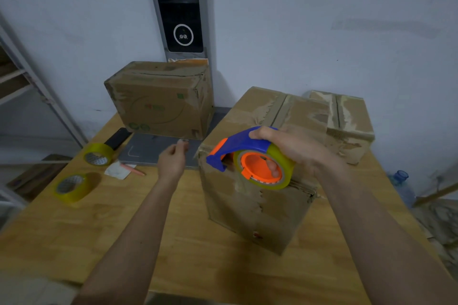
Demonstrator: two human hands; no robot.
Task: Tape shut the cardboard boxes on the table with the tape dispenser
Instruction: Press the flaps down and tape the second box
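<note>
A: Three boxes stand on the bench [99, 225]. The big box [260, 195] is nearest, right of centre; a small box [347, 126] sits just beside it at two o'clock, and a far box [158, 101] stands at eleven o'clock against the wall.

B: And the hands?

A: The right hand [295, 148] is wrapped over the top of the dispenser [247, 156], fingers curled through the orange hub. The dispenser is blue and orange with a yellowish roll in it, and it is held at the big box's near top edge, its blue nose pointing to nine o'clock.

B: Touching the cardboard?

A: I cannot tell; it covers that edge.

B: The left hand?

A: The left hand [172, 160] hangs above the bench, just left of the big box, fingers loosely curled and pinched narrow. Whether it holds a tape end I cannot tell; it is blurred.

B: Anything else on the bench?

A: Two spare rolls at nine o'clock, the far roll [98, 153] and the near roll [73, 187], well apart from the boxes. Between them and the left hand lie a pen [133, 169] and a paper scrap [117, 171]. A grey mat [148, 148] lies in front of the far box.
</note>
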